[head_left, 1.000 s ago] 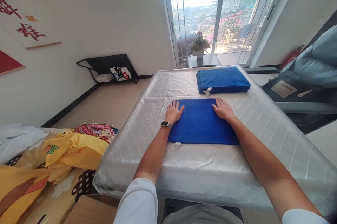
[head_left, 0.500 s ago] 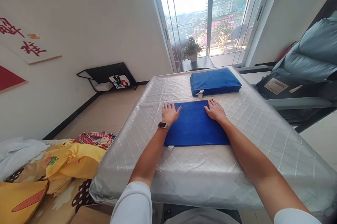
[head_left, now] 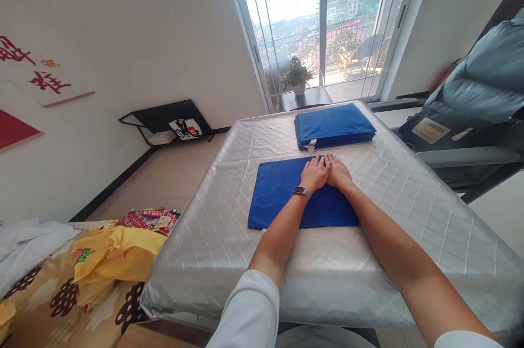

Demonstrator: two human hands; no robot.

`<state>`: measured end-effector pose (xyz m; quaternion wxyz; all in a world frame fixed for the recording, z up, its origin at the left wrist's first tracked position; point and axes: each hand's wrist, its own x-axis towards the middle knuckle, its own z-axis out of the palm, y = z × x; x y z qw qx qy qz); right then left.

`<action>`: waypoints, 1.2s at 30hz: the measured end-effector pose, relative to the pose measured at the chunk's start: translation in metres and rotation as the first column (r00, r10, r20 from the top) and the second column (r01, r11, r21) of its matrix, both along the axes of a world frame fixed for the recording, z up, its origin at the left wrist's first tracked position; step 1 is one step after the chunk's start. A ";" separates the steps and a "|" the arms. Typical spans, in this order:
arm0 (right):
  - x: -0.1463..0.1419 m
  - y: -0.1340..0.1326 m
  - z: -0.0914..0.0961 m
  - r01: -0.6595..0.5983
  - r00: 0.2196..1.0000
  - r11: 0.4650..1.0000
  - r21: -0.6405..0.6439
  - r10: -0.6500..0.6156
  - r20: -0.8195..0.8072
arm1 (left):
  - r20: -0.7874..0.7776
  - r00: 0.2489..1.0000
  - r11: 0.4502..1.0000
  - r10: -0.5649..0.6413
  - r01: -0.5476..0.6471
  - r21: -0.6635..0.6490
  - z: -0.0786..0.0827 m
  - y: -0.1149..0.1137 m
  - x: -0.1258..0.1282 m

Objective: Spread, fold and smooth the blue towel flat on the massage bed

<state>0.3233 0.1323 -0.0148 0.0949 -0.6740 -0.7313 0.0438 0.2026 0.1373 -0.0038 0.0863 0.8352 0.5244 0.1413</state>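
A folded blue towel (head_left: 278,192) lies flat on the silver quilted table cover (head_left: 229,217). My left hand (head_left: 314,174), with a watch on its wrist, rests palm down on the towel's far right part, fingers stretched out. My right hand (head_left: 338,171) lies flat beside it, and the two hands touch at the fingers. Just beyond them sits a stack of folded blue towels (head_left: 333,125) with a white tag at its near edge.
Left of the table lies a heap of yellow patterned fabric (head_left: 94,266) and white cloth (head_left: 28,241). A grey padded chair (head_left: 478,97) stands at the right. A potted plant (head_left: 297,75) on a small dark table stands by the glass doors; a black rack (head_left: 172,116) lines the wall.
My left hand has slid right across the towel from its left edge to meet my right hand. The right hand has stayed near the far right corner.
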 end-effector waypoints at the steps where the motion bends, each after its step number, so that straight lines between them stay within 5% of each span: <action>1: -0.002 0.001 0.001 0.013 1.000 1.000 -0.002 -0.013 -0.010 | -0.032 0.999 1.000 0.019 -0.019 -0.004 0.000 0.001 -0.012; 6: -0.005 0.004 0.003 0.041 0.999 0.999 -0.032 -0.042 -0.028 | -0.156 0.973 0.984 0.171 -0.175 -0.012 0.002 0.007 -0.087; 11: -0.003 0.005 0.002 0.033 0.999 0.998 -0.045 -0.034 -0.021 | -0.197 0.889 0.904 0.413 -0.427 -0.031 0.003 0.007 -0.172; 14: -0.002 0.007 0.001 0.035 0.999 0.998 -0.042 -0.036 -0.007 | -0.194 0.870 0.882 0.454 -0.469 -0.042 0.003 0.003 -0.199; 36: -0.007 -0.007 0.019 0.057 0.984 0.997 -0.055 -0.047 0.171 | -0.094 0.887 0.887 0.453 -0.458 -0.053 0.001 0.003 -0.199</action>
